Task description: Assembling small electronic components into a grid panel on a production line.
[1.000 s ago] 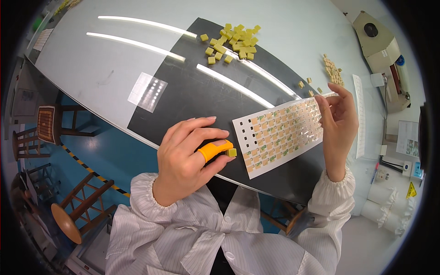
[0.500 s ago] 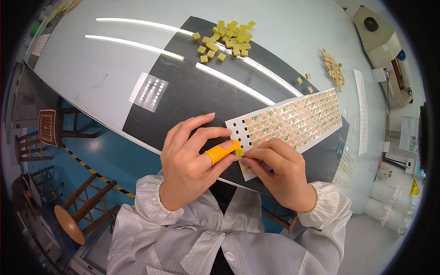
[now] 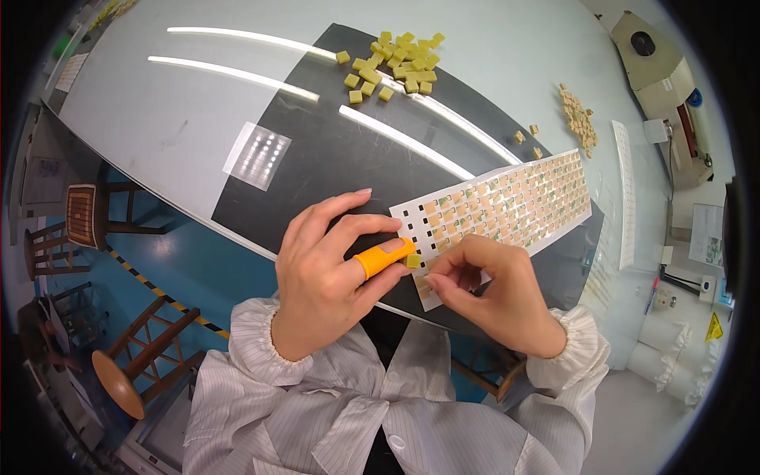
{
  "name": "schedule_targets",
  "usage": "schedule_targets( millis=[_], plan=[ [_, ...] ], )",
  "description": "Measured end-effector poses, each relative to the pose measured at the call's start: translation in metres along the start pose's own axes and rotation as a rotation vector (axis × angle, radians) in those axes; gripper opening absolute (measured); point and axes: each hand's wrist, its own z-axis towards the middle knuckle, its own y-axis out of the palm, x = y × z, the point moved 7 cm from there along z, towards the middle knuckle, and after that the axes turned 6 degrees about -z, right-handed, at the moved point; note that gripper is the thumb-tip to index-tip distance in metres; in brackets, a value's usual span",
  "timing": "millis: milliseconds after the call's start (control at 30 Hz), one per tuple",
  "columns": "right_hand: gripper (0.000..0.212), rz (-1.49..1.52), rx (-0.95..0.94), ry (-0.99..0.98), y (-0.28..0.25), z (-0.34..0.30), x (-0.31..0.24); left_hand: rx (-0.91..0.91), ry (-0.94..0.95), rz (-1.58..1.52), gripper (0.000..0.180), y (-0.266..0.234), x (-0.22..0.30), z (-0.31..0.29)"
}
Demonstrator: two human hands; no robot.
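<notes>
A small yellow-green cube point(image 3: 412, 260), smooth-faced and square-edged, sits a little below the centre of the frame, clamped between the thumb and the covered finger of the left hand point(image 3: 321, 273). That cover point(image 3: 380, 260) is a bright orange sleeve, slightly glossy; the hand's other fingers reach forward, spread apart. Just to the right, the right hand point(image 3: 503, 293) brings thumb and forefinger close together over the lower left corner of a glossy white sheet point(image 3: 413, 215); whether they pinch anything is impossible to tell. The sheet slants toward the right of the frame, carrying rows of small tan-and-green labels point(image 3: 507, 207) and black squares along its left end. Beneath it lies a smooth dark mat point(image 3: 317, 142), with a shiny translucent square film point(image 3: 257, 157) across its left edge. At the upper centre, matching cubes point(image 3: 404, 59) lie in a loose heap; at the upper right, small tan pieces point(image 3: 577, 120) form another, a few strays nearer the sheet. The pale, glossy table point(image 3: 158, 111) mirrors bright light strips. Finely striped white fabric sleeves point(image 3: 265, 336) gather at the wrists, and a round-seated wooden stool point(image 3: 119, 384) stands at lower left.
</notes>
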Motion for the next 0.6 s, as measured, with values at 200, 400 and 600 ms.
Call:
schedule_targets(
  millis=[200, 400, 600],
  plan=[
    [0.011, 0.622, -0.333, 0.474, 0.008, 0.011, 0.02, 0.016, 0.016, -0.008, 0.022, -0.001, 0.001, 0.001],
    [0.011, 0.649, -0.377, 0.489, 0.013, 0.023, 0.021, -0.002, -0.035, -0.024, 0.028, 0.0, -0.001, 0.001],
    [0.009, 0.635, -0.412, 0.511, 0.016, 0.027, 0.021, -0.029, -0.028, -0.01, 0.027, 0.0, -0.002, 0.002]
  ],
)
